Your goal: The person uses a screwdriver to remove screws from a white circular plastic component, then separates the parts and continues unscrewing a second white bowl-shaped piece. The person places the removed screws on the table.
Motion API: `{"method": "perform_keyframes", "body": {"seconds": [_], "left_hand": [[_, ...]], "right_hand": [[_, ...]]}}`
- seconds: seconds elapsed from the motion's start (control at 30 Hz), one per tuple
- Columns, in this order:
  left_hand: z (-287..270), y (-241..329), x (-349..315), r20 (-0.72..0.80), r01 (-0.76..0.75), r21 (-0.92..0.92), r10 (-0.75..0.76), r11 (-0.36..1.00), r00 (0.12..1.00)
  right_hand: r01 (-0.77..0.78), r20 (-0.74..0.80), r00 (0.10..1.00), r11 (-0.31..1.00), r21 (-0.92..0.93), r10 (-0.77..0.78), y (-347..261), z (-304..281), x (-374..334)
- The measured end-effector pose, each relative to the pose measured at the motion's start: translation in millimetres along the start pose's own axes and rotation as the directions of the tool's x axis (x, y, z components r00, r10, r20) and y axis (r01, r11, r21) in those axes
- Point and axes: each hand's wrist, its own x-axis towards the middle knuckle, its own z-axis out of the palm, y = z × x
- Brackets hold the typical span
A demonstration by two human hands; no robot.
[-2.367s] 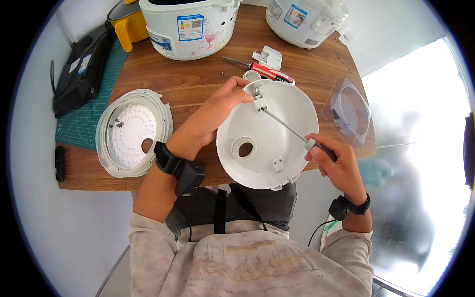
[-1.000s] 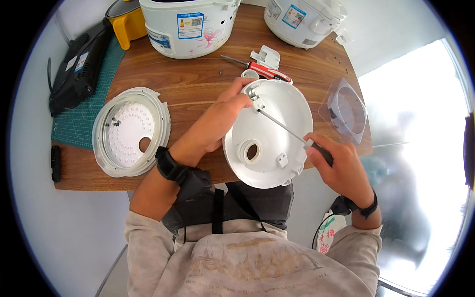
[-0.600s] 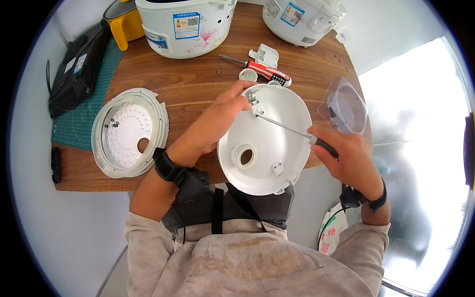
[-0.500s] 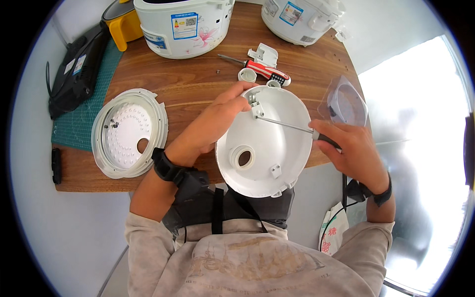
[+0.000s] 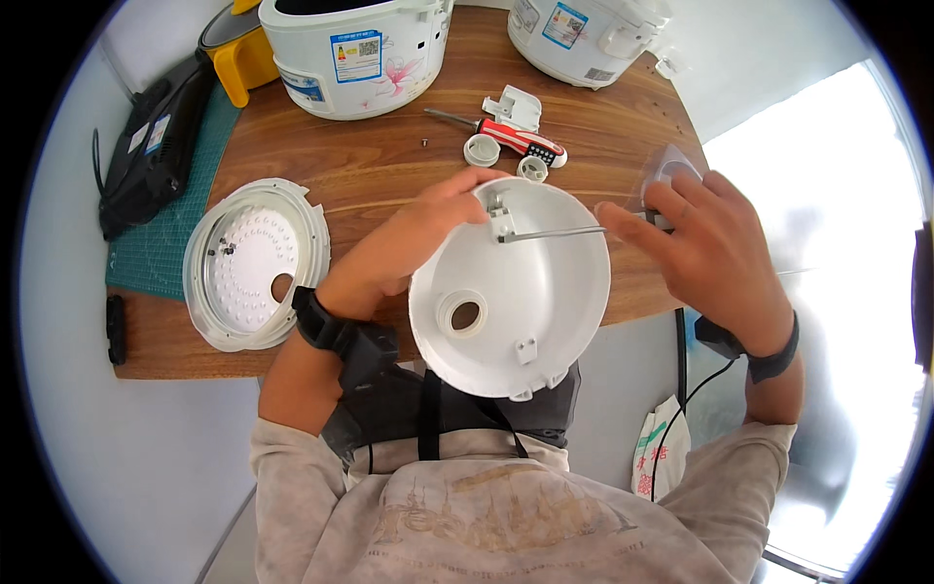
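Head: wooden table (image 5: 350,165), white shell (image 5: 516,292) at edge, pale wall (image 5: 68,321).

Desk (image 5: 341,156): inner lid (image 5: 251,261) left of lid shell (image 5: 530,282); caps (image 5: 481,150) behind lid shell; rice cooker (image 5: 357,60) at rear, left of second cooker (image 5: 584,44).

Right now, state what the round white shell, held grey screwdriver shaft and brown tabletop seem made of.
Round white shell: likely satin plastic, with moulded tabs.
Held grey screwdriver shaft: probably smooth metal, from its sheen.
Brown tabletop: satin wood or laminate; grain fits both.
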Motion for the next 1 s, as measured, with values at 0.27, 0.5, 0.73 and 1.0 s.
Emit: {"method": "perform_keyframes", "body": {"seconds": [0.27, 0.5, 0.73, 1.0], "left_hand": [[-3, 12, -5, -0.149, -0.188, -0.071, 0.176, 0.980, 0.973], [2, 16, -7, -0.233, -0.281, 0.004, 0.274, 0.960, 0.933], [-2, 13, -7, -0.208, -0.297, 0.014, 0.293, 0.955, 0.933], [0, 16, -8, -0.239, -0.277, -0.003, 0.269, 0.961, 0.933]], "right_hand": [[-0.544, 0.340, 0.754, 0.245, 0.802, 0.562, -53, 10, -34], [-0.450, 0.528, 0.652, -0.283, 0.847, 0.544, -107, 38, -23], [-0.453, 0.546, 0.637, -0.309, 0.836, 0.545, -125, 47, -18], [-0.438, 0.511, 0.636, -0.276, 0.856, 0.578, -130, 49, -15]]}}
